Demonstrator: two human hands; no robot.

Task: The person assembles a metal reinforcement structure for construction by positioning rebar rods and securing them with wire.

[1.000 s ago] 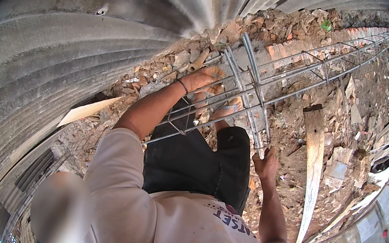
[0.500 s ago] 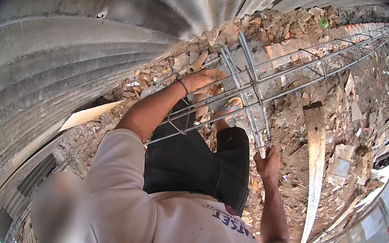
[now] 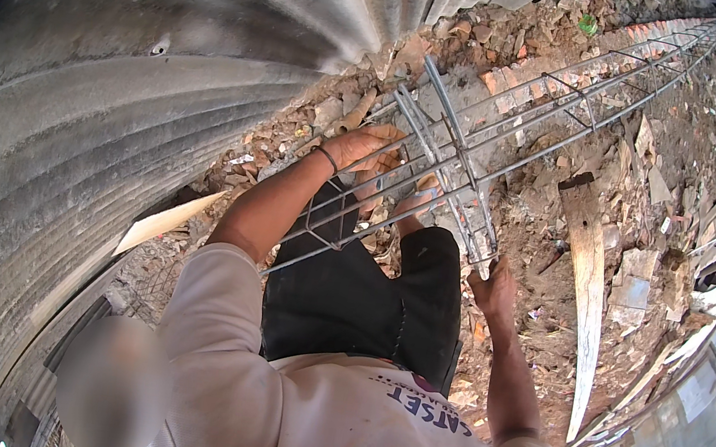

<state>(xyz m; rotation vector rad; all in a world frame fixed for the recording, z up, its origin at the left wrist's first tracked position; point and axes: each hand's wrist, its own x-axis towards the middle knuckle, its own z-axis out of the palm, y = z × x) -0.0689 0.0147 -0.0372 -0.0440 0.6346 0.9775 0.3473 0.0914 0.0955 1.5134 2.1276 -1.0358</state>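
Observation:
A long rebar cage [image 3: 565, 115], thin steel bars tied with square stirrups, runs slantwise from above my lap to the far right. My left hand [image 3: 367, 149], with a dark band at its wrist, has its fingers curled round the cage's left-hand bar. Across the cage lies a shorter, narrow frame of steel bars [image 3: 439, 154]. My right hand [image 3: 493, 290] is closed at that crossing frame's near end; its fingertips are partly hidden. Beneath the bars are my feet in sandals [image 3: 421, 198], partly covered by steel.
Corrugated sheeting [image 3: 163, 114] rises close on the left. Broken brick and rubble [image 3: 485, 36] cover the ground, with a low brick edge [image 3: 519, 86] beyond the cage. A tapered wooden plank [image 3: 583, 283] lies to the right, and a pale board [image 3: 166, 219] leans at the left.
The view has turned a little. Both hands and the crossing bars sit slightly higher or further left in the picture, and both grips look unchanged.

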